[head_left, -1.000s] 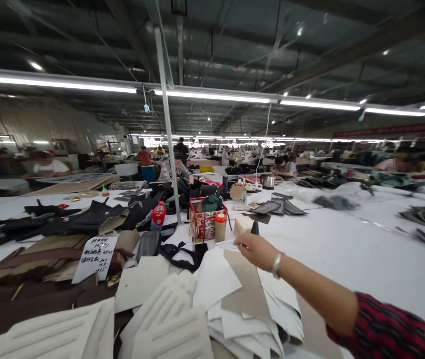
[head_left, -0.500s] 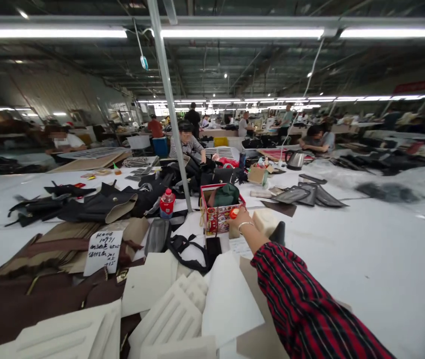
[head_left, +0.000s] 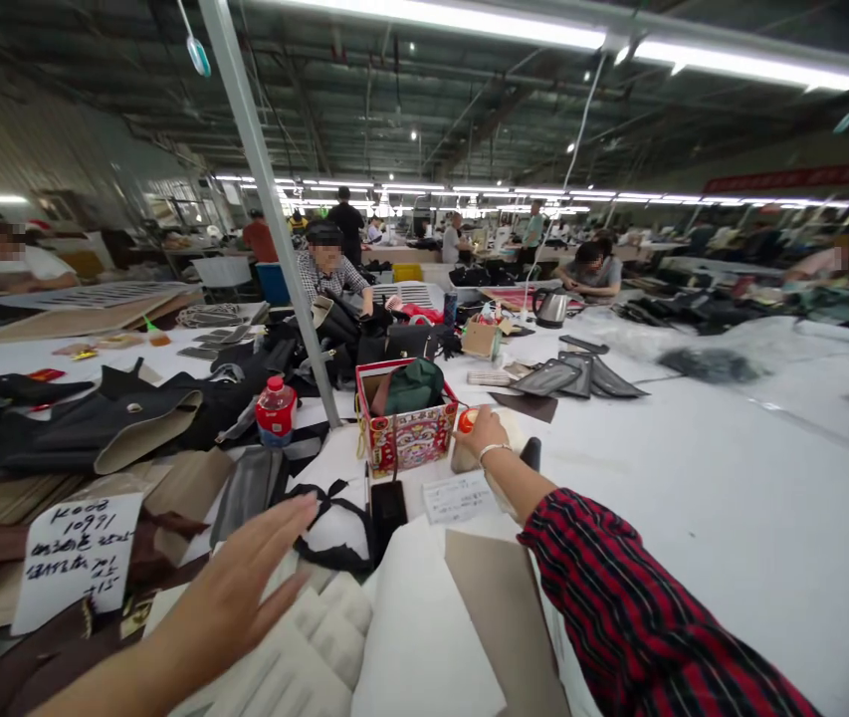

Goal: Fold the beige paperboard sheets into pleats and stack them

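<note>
My right hand (head_left: 485,435), in a red plaid sleeve, grips the orange-red cap (head_left: 467,420) of a pale container (head_left: 463,456) just right of the red patterned box (head_left: 413,438). Dark green cloth (head_left: 413,386) lies in that box. My left hand (head_left: 245,578) hovers over white foam-like pieces (head_left: 282,657) at the lower left, its fingers stretched and holding nothing. A black strap (head_left: 334,558) and a black phone-like object (head_left: 388,506) lie between the hands. Below my right hand is a handwritten paper (head_left: 461,496).
A red-labelled bottle (head_left: 276,412) stands left of the metal pole (head_left: 275,209). Dark bag pieces (head_left: 103,423) and a written sign (head_left: 77,558) lie at left. Behind are a kettle (head_left: 549,307) and a person in a checked shirt (head_left: 330,274).
My left hand has come into view at the lower left. The view has turned right, so the box and table items sit further left. My right hand stays at the orange-red cap.
</note>
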`<action>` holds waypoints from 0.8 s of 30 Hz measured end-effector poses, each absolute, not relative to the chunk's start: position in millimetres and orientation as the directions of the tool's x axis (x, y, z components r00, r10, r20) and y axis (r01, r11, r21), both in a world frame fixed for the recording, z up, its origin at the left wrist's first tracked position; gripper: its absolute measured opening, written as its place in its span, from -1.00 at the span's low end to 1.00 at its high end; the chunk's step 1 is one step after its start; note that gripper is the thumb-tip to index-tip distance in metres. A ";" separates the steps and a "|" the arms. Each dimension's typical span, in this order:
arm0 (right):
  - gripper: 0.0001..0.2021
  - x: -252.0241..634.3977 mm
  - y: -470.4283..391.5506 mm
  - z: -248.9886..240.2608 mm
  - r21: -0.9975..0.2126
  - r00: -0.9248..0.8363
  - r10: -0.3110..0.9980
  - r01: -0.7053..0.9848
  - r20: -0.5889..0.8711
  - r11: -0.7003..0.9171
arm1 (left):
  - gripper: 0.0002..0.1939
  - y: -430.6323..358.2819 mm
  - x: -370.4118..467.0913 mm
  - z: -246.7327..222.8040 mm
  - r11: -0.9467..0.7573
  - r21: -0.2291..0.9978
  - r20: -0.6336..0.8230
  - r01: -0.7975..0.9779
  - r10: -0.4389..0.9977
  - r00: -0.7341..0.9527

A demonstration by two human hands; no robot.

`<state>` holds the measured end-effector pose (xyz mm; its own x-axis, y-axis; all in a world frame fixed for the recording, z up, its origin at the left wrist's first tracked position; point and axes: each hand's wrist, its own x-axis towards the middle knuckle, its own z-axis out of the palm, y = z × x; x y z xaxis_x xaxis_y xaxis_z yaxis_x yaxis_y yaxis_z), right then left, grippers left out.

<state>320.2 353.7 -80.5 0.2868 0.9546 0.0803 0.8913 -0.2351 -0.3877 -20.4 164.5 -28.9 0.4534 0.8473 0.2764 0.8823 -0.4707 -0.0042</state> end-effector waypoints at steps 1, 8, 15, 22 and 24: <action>-0.38 323.2 356.0 -81.2 -0.375 0.296 0.953 0.893 0.070 -0.250 | -0.48 197.4 -4.5 -25.3 -0.521 0.003 0.272 0.854 0.822 0.501; -0.34 322.9 374.6 -75.9 -0.238 0.213 0.976 0.950 0.030 -0.200 | -0.63 343.8 86.5 -33.9 -0.395 -0.078 0.208 0.915 0.891 0.403; -0.11 331.4 382.7 -71.1 -0.240 0.070 0.992 0.966 -0.106 -0.093 | -0.83 338.6 84.6 -61.3 -0.409 -0.086 0.176 0.908 0.891 0.418; -0.36 307.2 377.8 -25.8 -0.296 -0.142 0.958 0.931 0.250 0.215 | -0.82 311.9 87.1 -67.1 -0.358 -0.081 0.224 0.930 0.903 0.367; -0.38 276.1 380.0 -13.6 -0.315 -0.230 0.904 0.882 0.361 0.350 | -0.82 307.3 89.7 -69.7 -0.358 -0.075 0.227 0.931 0.903 0.365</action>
